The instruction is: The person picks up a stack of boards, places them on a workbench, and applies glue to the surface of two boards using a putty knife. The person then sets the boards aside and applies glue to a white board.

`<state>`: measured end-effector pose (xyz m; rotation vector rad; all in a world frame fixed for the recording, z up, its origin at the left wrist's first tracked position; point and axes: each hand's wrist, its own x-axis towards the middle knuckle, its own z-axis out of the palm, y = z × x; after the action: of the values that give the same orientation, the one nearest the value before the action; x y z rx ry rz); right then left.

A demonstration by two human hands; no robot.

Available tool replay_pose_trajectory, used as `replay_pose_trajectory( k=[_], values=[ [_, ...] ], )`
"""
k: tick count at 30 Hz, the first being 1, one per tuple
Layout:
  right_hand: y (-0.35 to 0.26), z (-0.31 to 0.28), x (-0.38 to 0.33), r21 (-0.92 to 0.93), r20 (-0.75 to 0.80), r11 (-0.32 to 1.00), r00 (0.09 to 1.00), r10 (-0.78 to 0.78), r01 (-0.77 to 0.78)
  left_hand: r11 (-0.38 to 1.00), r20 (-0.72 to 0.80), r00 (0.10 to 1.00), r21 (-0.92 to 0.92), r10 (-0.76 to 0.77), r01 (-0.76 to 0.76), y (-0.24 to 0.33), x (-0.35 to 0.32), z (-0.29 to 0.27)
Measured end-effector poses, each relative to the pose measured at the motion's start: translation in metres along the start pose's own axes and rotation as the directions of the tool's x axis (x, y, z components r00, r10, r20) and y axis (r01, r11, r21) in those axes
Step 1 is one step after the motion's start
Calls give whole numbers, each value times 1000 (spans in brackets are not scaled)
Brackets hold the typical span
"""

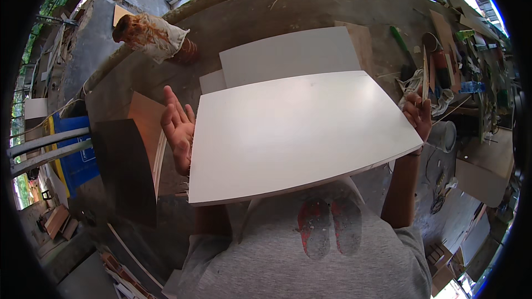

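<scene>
A white rectangular board lies flat in front of my torso, its near edge close to my grey shirt. My left hand is beside the board's left edge, fingers stretched and apart; part of the palm is hidden behind the edge. At the right edge, my right hand has its fingers curled around a thin, upright, pale wooden strip. What supports the board is hidden beneath it. Just beyond it lies another greyish-white panel.
At the far left stands a rusty post wrapped in stained cloth. Near my left are a dark panel, a brown sheet and a blue board. A green-handled tool and a grey bucket sit to the right.
</scene>
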<state>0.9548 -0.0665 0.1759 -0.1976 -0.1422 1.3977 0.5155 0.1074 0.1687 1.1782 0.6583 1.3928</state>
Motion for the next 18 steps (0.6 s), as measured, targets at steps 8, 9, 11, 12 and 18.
replay_pose_trajectory(
  k=[8, 9, 11, 12, 18],
  values=[
    [-8, -21, 4, -191, 91, 980, 995, -46, 62, 966, 15, 966, -9, -259, 259, -38, 2, -18],
    [-10, -28, 3, -200, 132, 978, 991, -29, 55, 969, 54, 968, 24, -246, 245, -38, 1, -18],
    [-11, -36, 0, -195, 92, 978, 994, -50, 67, 974, 135, 966, 86, -221, 211, -39, 0, -17],
    [-11, -36, 2, -185, 47, 980, 997, -64, 72, 972, 124, 966, 89, -225, 215, -35, 0, -8],
    [-1, -49, 19, -133, -174, 982, 973, -154, 132, 959, 122, 952, 74, -280, 272, -61, 0, -18]
  ],
)
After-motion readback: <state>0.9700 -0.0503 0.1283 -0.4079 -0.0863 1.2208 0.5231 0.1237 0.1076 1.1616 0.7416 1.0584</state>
